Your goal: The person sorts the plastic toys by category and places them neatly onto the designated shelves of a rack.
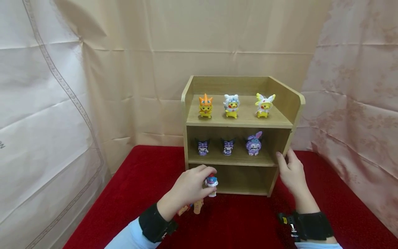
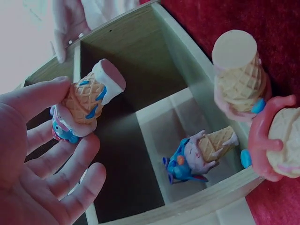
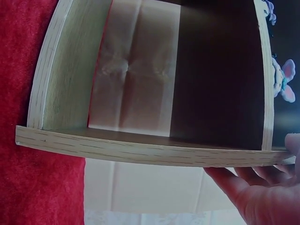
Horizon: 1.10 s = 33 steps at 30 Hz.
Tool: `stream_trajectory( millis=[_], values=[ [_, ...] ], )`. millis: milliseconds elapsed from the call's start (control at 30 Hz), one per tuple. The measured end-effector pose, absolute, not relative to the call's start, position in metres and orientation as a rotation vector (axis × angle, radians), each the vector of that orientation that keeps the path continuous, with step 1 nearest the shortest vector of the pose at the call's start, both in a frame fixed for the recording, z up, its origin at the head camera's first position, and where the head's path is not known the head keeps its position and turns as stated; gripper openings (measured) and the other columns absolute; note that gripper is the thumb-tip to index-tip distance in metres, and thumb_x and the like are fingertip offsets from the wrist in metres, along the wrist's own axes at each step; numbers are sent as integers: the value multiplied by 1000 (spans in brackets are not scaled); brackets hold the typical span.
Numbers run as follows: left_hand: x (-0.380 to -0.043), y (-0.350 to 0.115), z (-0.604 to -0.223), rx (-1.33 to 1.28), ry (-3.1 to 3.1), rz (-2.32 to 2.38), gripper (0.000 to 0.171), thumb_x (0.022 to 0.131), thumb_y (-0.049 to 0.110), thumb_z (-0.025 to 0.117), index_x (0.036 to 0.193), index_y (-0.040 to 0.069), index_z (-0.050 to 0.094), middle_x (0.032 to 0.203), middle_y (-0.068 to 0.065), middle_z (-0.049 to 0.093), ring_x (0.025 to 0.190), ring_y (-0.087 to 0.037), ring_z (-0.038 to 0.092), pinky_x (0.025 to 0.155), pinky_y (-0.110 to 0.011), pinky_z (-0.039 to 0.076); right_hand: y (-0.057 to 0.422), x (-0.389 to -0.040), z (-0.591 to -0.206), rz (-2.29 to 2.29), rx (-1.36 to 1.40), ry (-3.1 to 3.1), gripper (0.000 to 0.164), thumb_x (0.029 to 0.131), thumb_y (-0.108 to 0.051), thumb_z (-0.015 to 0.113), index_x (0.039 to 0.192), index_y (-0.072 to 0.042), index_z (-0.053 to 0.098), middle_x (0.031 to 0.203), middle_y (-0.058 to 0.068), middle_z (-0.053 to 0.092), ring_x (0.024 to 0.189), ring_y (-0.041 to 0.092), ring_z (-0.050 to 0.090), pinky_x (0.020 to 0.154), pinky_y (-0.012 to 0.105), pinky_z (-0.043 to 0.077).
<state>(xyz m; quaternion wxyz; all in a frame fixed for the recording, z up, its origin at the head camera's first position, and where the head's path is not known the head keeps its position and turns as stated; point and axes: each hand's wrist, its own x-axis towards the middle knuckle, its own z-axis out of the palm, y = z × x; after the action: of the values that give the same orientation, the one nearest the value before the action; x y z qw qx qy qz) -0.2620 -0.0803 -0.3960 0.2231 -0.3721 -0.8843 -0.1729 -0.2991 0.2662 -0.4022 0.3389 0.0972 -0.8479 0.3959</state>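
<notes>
My left hand (image 1: 194, 183) pinches a small ice-cream-cone figurine (image 2: 89, 98) between thumb and fingers, in front of the bottom tier of a wooden shelf (image 1: 239, 162). The left wrist view shows its waffle cone with blue drips and white base, tipped over, a blue character at the other end. Inside the bottom tier is a second cone figurine (image 2: 187, 161) with a blue long-eared character; the left hand hides it in the head view. My right hand (image 1: 292, 173) grips the shelf's right side panel, thumb at the front edge, beside the middle tier.
More cone figurines (image 1: 198, 206) lie on the red cloth (image 1: 236, 221) under my left hand. Three yellow figurines, one in an orange hood (image 1: 205, 106), stand on the top tier. Three purple figurines, the largest (image 1: 253, 145) at right, occupy the middle tier. Curtains hang behind.
</notes>
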Motion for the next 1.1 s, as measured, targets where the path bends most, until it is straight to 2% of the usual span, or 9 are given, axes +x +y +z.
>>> stream_trajectory(
  millis=[233,400,633,900,1100],
  values=[
    [-269,-70,-404,-1062,-2447,-435,40,80,36,77,113,17,65,97,4,60,77,-2,56,62,-18,53,267,-298,-403,1032,254,-2201,32,103,-25,45,126,-4,50,108,23,61,96,32,56,75,55,48],
    [-275,-63,-410,-1019,-2493,-424,40,80,36,77,113,17,65,96,3,61,76,-3,57,62,-19,53,266,-299,-404,1027,263,-2192,31,103,-24,45,127,-5,50,108,23,61,96,30,56,75,54,48],
    [-280,-53,-414,-938,-2595,-351,46,79,39,78,115,14,63,97,1,63,78,-6,58,66,-22,55,266,-298,-405,1024,259,-2198,31,103,-23,45,126,-4,50,104,22,62,94,31,57,73,53,48],
    [-295,-44,-412,-995,-2636,-266,35,79,34,78,103,13,63,85,3,63,71,-5,57,57,-17,50,267,-299,-406,1006,257,-2191,30,102,-22,46,127,-4,51,106,21,63,94,29,57,73,51,49],
    [-302,-40,-411,-1008,-2652,-152,37,77,36,79,101,13,62,80,3,63,65,-6,57,50,-18,47,266,-299,-406,990,249,-2196,30,102,-22,46,127,-5,51,104,19,64,93,26,58,71,47,49]
  ],
)
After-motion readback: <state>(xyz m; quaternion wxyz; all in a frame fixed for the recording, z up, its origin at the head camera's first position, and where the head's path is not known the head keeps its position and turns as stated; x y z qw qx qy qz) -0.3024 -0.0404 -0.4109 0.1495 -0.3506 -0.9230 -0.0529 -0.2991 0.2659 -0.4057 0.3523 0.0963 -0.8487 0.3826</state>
